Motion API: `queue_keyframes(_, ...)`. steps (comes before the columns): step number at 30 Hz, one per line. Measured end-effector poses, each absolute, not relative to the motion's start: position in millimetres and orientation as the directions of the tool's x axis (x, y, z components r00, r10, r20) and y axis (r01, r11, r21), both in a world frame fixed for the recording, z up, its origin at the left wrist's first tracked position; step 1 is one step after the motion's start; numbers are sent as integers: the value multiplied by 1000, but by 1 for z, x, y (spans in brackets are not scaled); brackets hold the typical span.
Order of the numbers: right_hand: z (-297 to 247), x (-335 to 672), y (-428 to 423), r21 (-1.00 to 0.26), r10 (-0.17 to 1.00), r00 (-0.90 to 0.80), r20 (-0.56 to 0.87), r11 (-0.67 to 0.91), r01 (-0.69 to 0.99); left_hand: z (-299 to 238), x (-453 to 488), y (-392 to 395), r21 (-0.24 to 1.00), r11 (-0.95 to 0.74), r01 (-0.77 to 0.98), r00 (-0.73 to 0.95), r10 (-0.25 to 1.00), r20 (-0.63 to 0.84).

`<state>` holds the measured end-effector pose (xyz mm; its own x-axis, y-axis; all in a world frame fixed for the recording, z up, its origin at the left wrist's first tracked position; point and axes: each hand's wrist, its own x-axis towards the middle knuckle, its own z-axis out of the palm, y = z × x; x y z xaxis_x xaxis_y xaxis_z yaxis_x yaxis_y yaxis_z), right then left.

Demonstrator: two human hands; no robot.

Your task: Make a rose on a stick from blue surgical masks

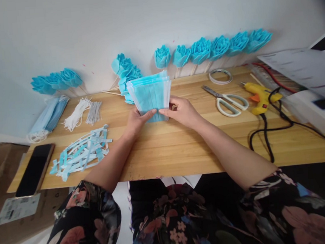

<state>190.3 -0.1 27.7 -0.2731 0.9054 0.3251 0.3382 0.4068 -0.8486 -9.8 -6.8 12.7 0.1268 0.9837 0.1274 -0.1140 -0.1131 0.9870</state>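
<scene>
Left hand (136,121) and right hand (185,112) clamped on blue sheet stack (150,94), thumbs in front; blue flowers (201,51) behind; scissors (221,95) on counter (165,148), to right.

Wood tbl (165,148), phone (35,170) L, blue/wht strips (81,153), scissors (221,95), glue gun (260,95) R

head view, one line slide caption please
Bare left hand and right hand hold stacked, pleated, white-edged blue sheets over a light wooden tabletop, layered blue flowers behind.
</scene>
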Motion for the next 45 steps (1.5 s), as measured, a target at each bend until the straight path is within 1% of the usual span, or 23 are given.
queue_keyframes(6, 32, 191, -1, -836, 897, -283, 340, 426, 346, 14, -10, -8, 986, -103, -130, 120, 986, 119)
queue_keyframes(10, 32, 191, -2, -834, 886, -282, 368, 449, 321, 15, -9, -9, 988, -109, -113, 102, 987, 121)
queue_keyframes(16, 34, 191, -4, -824, 875, -223, 430, 482, 298, 19, -12, -10, 968, -229, -101, 80, 968, 237)
queue_keyframes(18, 33, 191, -3, -827, 873, -234, 428, 482, 288, 18, -15, -8, 964, -249, -91, 95, 962, 257)
queue_keyframes(22, 29, 191, 0, -838, 878, -280, 387, 462, 291, 13, -19, -2, 976, -208, -62, 156, 964, 216)
queue_keyframes(26, 29, 191, -1, -835, 888, -267, 374, 448, 320, 11, -19, -3, 982, -173, -71, 148, 972, 182)
queue_keyframes(29, 32, 191, -3, -811, 868, -267, 419, 491, 320, 15, -17, -7, 978, -196, -76, 114, 972, 204)
queue_keyframes(33, 35, 190, -5, -784, 839, -230, 494, 544, 299, 21, -16, -10, 960, -277, -41, 70, 958, 279)
queue_keyframes(35, 34, 189, -5, -792, 841, -224, 491, 539, 286, 21, -16, -9, 957, -287, -45, 76, 954, 290)
queue_keyframes(39, 34, 189, -3, -832, 864, -232, 446, 496, 248, 16, -16, -5, 965, -253, -72, 93, 961, 259)
queue_keyframes(45, 37, 191, -1, -872, 885, -140, 445, 463, 158, 16, -15, -5, 958, -284, -49, 83, 954, 287)
